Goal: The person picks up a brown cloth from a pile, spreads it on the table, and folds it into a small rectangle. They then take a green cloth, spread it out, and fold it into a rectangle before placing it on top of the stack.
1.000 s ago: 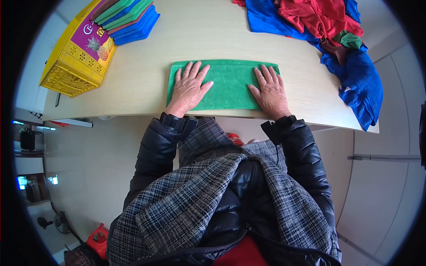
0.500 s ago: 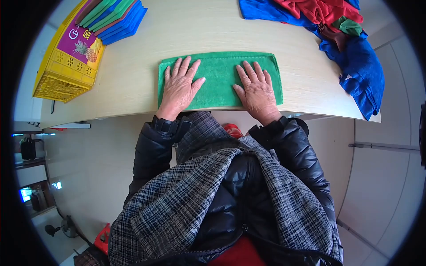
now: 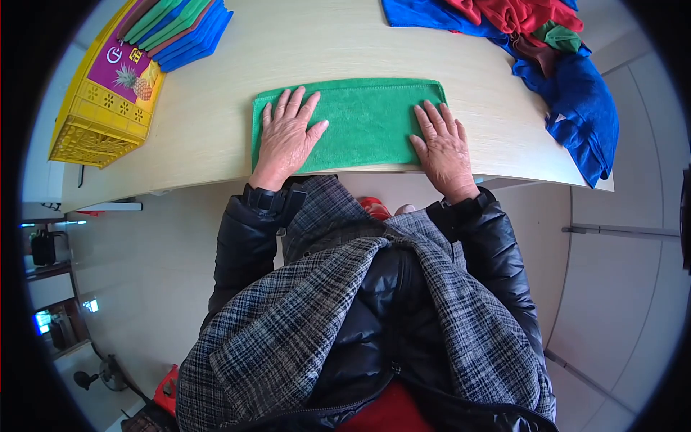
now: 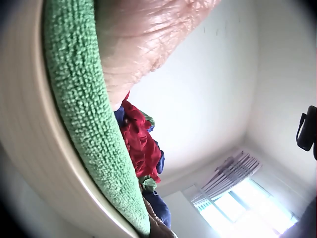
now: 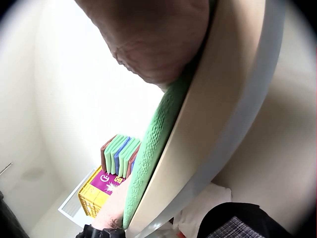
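A green towel (image 3: pixel 367 126), a flat rectangle, lies along the front edge of the table. My left hand (image 3: pixel 284 140) rests palm down on its left end, fingers spread and pointing away from me. On the right end, my right hand (image 3: pixel 445 151) lies flat across the side edge, fingers straight. The left wrist view shows the thick, looped fold of the towel (image 4: pixel 89 109) at the table edge beneath the palm. From the right wrist, the towel (image 5: pixel 156 141) appears as a thin layer under the hand.
At the left stands a yellow crate (image 3: pixel 101 122) with a pineapple label, and folded cloths (image 3: pixel 183 36) in several colours stand in a row at it. A loose heap of red cloth (image 3: pixel 518 18) and blue cloth (image 3: pixel 586 108) covers the right side, hanging near the table's corner.
My right hand slid inward over the towel, then back out to its right edge. The left hand keeps its place on the left end. The head view has shifted slightly.
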A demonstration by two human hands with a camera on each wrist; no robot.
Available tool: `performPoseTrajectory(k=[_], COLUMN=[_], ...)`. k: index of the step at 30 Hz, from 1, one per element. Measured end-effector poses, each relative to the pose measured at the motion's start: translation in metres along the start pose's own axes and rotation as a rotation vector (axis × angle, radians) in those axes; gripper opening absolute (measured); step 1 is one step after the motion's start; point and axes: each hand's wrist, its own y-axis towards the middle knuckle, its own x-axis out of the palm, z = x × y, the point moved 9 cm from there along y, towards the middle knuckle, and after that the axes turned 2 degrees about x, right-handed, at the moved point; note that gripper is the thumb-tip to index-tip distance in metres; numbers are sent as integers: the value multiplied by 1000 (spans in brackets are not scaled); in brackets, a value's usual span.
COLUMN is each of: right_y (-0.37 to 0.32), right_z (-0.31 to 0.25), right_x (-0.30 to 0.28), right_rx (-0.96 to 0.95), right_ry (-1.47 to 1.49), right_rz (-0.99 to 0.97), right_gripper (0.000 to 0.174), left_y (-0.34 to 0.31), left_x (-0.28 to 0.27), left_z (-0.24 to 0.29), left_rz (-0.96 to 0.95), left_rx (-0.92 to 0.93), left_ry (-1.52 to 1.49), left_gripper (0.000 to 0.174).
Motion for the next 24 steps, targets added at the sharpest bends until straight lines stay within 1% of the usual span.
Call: performPoseTrajectory(k=[4,7,8,10,11,13,14,19,22,23,24], right_y=[-1,2,6,21,27,33,37,41,40,40,40], right_z=[14,13,8,-18,-28,-32,-33,-27,-28,-27,-27], right_x=[-8,-20,-20,-18,-17,-2,5,16,15,15,15], right_rx=[54,69,69,3,-35,-44,-44,-37,-39,-33,-34], right_ry=[-80,-26,-26,84,144,120,83,17,13,4,5], right_rz=[-17,94,93,97,101,81,58,4,7,4,4], right_gripper=[55,55,55,55,56,56,56,57,58,59,59], left_y=[1,-2,-2,1,2,3,3,-3,-9,-12,-14], left_x=[-13,-21,-20,-13,-12,0,4,1,-4,-1,-1], left_z=[8,37,49,85,93,102,100,56,12,2,-12], left_rz=[55,110,109,42,43,-43,-85,-62,-16,-16,7], left_rx=[13,88,88,211,204,212,212,117,25,22,-19], left_ry=[-26,-4,-5,-67,-57,-93,-111,-87,-1,0,1], left_gripper=[60,60,60,60,60,59,59,60,62,62,62])
